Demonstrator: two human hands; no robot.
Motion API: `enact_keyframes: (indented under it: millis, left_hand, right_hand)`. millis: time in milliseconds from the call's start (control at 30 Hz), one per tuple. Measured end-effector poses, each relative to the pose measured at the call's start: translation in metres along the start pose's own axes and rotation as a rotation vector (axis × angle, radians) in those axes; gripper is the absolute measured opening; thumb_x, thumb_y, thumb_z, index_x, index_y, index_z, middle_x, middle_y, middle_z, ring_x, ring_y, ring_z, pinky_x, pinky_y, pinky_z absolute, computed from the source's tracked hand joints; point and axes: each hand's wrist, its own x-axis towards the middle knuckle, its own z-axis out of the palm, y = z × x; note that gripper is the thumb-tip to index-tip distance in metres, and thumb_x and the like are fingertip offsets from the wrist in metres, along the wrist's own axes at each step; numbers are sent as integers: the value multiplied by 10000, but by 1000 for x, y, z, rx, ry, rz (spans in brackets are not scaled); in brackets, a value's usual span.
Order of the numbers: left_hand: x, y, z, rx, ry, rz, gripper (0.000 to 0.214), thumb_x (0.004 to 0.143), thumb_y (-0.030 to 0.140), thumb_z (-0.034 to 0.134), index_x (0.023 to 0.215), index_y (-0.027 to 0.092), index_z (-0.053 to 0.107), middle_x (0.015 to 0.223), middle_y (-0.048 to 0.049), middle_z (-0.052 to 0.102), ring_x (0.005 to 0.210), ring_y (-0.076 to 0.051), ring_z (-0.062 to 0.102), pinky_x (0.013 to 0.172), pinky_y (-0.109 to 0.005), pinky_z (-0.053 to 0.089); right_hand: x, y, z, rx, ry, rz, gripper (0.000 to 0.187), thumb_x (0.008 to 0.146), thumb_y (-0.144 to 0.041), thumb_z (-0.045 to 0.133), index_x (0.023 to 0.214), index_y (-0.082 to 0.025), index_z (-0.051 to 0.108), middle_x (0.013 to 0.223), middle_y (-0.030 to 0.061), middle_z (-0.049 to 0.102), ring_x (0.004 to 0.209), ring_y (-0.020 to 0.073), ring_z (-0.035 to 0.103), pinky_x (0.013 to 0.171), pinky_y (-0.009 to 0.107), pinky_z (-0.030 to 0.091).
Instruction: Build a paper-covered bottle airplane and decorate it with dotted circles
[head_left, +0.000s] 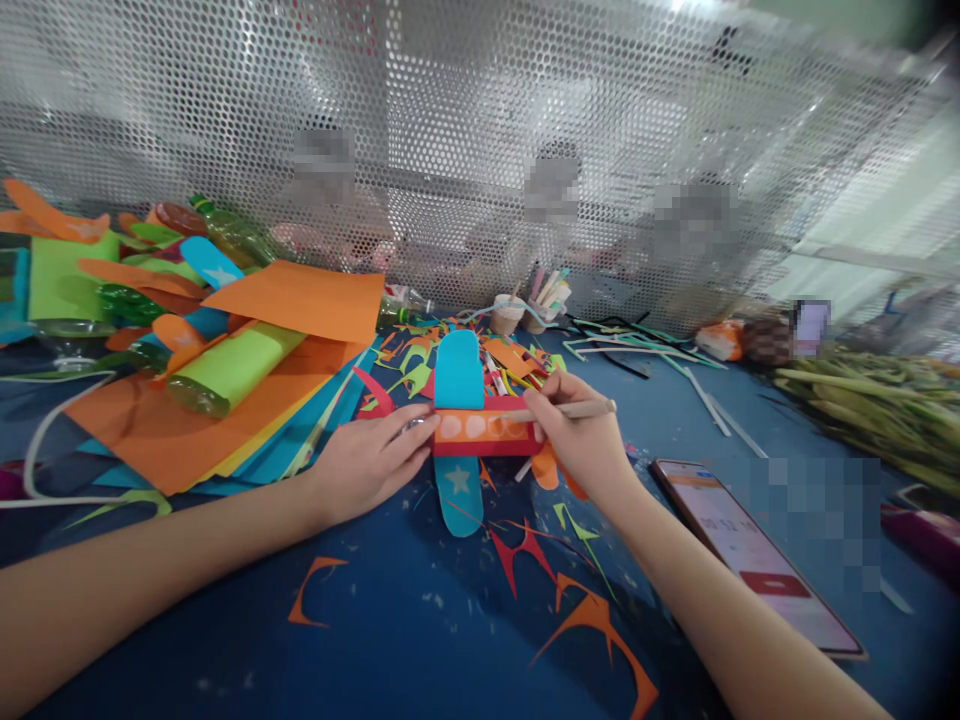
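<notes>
A toy plane lies on the table in front of me, its body [487, 449] wrapped in red paper with an orange strip. Pale round windows are painted along the strip. One plain blue wing [459, 370] points away from me, and the other blue wing [460, 505] carries a pale star. My left hand [379, 455] grips the plane's left end, where the fingers meet the red paper. In my right hand [574, 425], a thin pale-handled paintbrush [589, 409] is pinched, its tip at the orange strip. The fingers partly cover the body's right end.
Coloured paper sheets [300, 300] and paper-wrapped bottles [232, 370] pile up at left. Paper scraps [592, 620] lie about the plane. Two cups [508, 314] stand behind it. A phone [757, 560] lies at right, near plant stalks [862, 400]. Beyond the perforated screen [450, 130], people sit.
</notes>
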Motion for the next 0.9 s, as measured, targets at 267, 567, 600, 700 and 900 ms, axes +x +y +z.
enact_keyframes:
  millis: [267,567,600,700,900]
  left_hand:
    - [0,0,-1,-4,2,0,300,919,272,455,1190,169,530,1169,-82,620,793,-163,662,636,-276,546]
    - [0,0,0,-12,-23,-20,310,920,270,451,1207,183,529,1185,-84,610,814,-158,663,667,-271,548]
    - [0,0,-1,-15,-22,-15,308,921,268,450,1205,180,529,1183,-84,610,820,-159,663,668,-272,549]
    - [0,0,-1,-19,-12,-8,304,918,263,456,1200,177,529,1182,-81,612,822,-163,664,664,-277,549]
    - [-1,0,0,-21,-15,-9,307,918,266,463,1205,172,523,1193,-82,607,839,-162,662,675,-272,546]
  right_hand:
    - [0,0,0,15,3,-4,222,764,-236,555,597,-238,408,387,-74,460,382,118,428,443,254,334]
    - [0,-1,-1,14,5,18,235,754,-216,554,581,-234,398,370,-77,455,359,109,411,423,245,316]
    - [0,-1,-1,17,4,17,235,755,-217,555,581,-234,399,369,-77,457,359,109,411,425,245,317]
    - [0,-1,-1,21,-5,11,231,764,-234,560,588,-234,412,375,-72,474,367,113,424,434,250,329]
    - [-1,-1,0,37,-4,2,245,778,-248,566,586,-230,415,385,-67,492,382,111,437,457,252,342]
